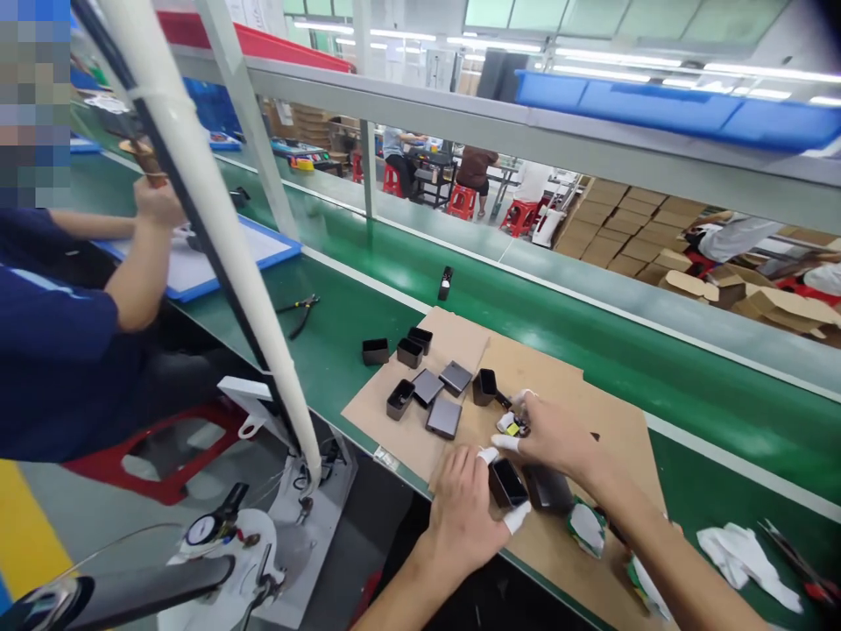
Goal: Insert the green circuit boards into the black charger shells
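My left hand (463, 504), with white finger cots on some fingertips, is closed around an open black box-shaped housing (508, 484) near the front of the cardboard sheet. My right hand (558, 438), also with white finger cots, pinches a small electronic assembly (512, 427) with a yellow patch, just above the housing. Beside that assembly, another open black housing (486, 386) stands on the cardboard. Several grey-topped housings lie to the left, one of them a flat grey case (444, 418). A further dark case (549, 487) sits partly under my right wrist.
Cardboard (618, 429) covers part of the green bench. Green-and-white parts (587, 528) lie by my right forearm, with a white cloth (745, 561) and red-handled pliers (815, 583) farther right. Cutters (303, 314) lie left. A white post (216, 202) stands between me and a co-worker (72, 324).
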The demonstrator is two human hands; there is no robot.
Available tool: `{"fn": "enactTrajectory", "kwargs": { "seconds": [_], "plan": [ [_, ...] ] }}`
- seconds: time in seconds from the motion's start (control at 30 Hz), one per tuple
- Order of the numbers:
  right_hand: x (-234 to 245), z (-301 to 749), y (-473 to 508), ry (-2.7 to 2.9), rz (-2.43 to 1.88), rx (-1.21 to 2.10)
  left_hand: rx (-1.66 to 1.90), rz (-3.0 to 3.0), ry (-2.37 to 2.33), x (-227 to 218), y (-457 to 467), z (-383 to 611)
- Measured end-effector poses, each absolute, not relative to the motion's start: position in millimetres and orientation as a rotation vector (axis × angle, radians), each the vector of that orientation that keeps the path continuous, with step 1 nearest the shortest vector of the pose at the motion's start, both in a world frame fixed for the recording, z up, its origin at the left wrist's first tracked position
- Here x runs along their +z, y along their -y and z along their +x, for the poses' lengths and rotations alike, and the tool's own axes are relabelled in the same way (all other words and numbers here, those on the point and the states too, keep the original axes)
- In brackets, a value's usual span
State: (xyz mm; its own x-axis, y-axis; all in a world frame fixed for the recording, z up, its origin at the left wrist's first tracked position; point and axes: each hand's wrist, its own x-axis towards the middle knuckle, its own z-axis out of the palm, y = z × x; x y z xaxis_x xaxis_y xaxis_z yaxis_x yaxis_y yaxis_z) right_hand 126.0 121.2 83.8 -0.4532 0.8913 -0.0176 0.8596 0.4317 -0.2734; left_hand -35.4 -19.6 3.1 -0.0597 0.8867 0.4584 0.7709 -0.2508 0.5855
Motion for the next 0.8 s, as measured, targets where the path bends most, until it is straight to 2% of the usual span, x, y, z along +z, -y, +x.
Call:
{"fn": "enactTrajectory", "kwargs": {
  "seconds": [0.17,0.3,0.4,0.5,0.63,0.8],
  "plan": [
    [91.4,113.2,-123.2,2.543,-1.696,0.398,1.238,2.04,-1.804,-4.8,20.5,-35.3],
    [107.7,142.2,-118.6,2.42,-1.7,0.515,1.229,2.027,-1.77,-7.5,26.1,-35.3],
    [105.5,182.7,-106.4,2.015,-1.6,0.774,1.322,1.956,-1.685,6.0,27.0,-45.2],
    [91.4,218.9,-76.7,1.587,-1.481,0.882,1.331,1.985,-1.668,42.6,5.1,-70.2],
    [69.7,233.6,-18.4,1.279,-1.305,1.051,0.985,2.224,-1.763,93.8,-69.1,-96.9],
    [55.0,228.5,37.9,1.018,-1.227,0.981,0.768,2.328,-1.643,98.2,-150.7,-89.0]
  ]
}}
